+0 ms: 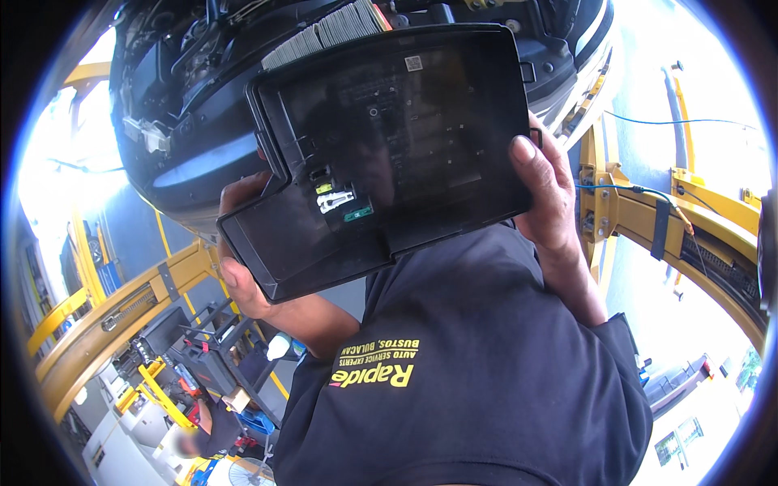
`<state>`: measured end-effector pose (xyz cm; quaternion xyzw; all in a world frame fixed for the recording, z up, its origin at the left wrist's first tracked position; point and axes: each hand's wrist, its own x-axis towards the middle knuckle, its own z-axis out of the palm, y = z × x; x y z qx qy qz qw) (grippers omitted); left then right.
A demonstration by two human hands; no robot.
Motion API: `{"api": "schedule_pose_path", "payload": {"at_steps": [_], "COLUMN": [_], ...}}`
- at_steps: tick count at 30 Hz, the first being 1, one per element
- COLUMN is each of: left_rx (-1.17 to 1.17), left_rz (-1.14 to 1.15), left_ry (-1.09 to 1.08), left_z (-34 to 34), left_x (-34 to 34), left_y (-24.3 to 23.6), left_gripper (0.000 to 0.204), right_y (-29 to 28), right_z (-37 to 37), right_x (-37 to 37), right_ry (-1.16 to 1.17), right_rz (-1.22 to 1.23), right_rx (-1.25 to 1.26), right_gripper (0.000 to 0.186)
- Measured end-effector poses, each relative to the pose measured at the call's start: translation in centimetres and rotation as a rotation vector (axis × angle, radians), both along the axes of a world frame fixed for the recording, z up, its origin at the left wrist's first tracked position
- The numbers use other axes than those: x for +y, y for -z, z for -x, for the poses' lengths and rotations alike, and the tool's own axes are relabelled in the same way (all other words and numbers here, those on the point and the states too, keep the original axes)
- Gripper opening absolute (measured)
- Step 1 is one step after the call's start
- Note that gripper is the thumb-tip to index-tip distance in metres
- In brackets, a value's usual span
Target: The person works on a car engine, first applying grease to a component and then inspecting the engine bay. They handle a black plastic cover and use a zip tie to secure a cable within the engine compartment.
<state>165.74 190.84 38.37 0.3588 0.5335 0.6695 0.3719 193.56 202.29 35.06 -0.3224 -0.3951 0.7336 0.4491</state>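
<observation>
A black plastic cover [421, 146] is held with its inside facing up, tilted slightly. My left hand [247, 279] grips its left side, and my right hand [545, 182] grips the right edge, thumb on the front. A yellow fuse [324, 188], a white plastic fuse puller [335, 202] and a green fuse [358, 214] sit clipped in the lower left part of its inside. Behind the upper edge shows a fanned stack of pale cards or pages [316, 42]; whether it touches the cover I cannot tell.
An open car engine bay [174, 89] lies beyond the cover. Yellow lift arms [121, 316] [673, 227] run along both sides, with blue hoses [681, 121] at right. A dark tool trolley [227, 356] stands lower left, near another person [203, 429] among equipment.
</observation>
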Motion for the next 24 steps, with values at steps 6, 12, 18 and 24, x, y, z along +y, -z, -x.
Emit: {"api": "schedule_pose_path", "payload": {"at_steps": [6, 12, 18, 24], "left_rx": [0.092, 0.026, 0.056, 0.073], "left_rz": [0.041, -0.131, -0.155, -0.111], "left_ry": [-0.068, 0.017, -0.028, -0.078], "left_z": [-0.4, 0.0, 1.2, 2.3], "left_x": [0.1, -0.3, -1.2, -1.7], "left_y": [-0.1, 1.4, 3.0, 3.8], "left_gripper": [0.101, 0.080, 0.067, 0.054], "right_y": [-0.6, -0.6, -0.8, -1.2], "right_z": [-0.3, -0.8, -1.1, -1.1], "right_x": [-0.2, -0.7, -0.8, -0.9], "right_ry": [0.004, 0.031, 0.059, 0.080], "right_rz": [-0.021, -0.002, -0.061, -0.082], "right_rx": [-0.017, -0.024, -0.094, -0.129], "right_gripper": [0.046, 0.042, 0.043, 0.044]}}
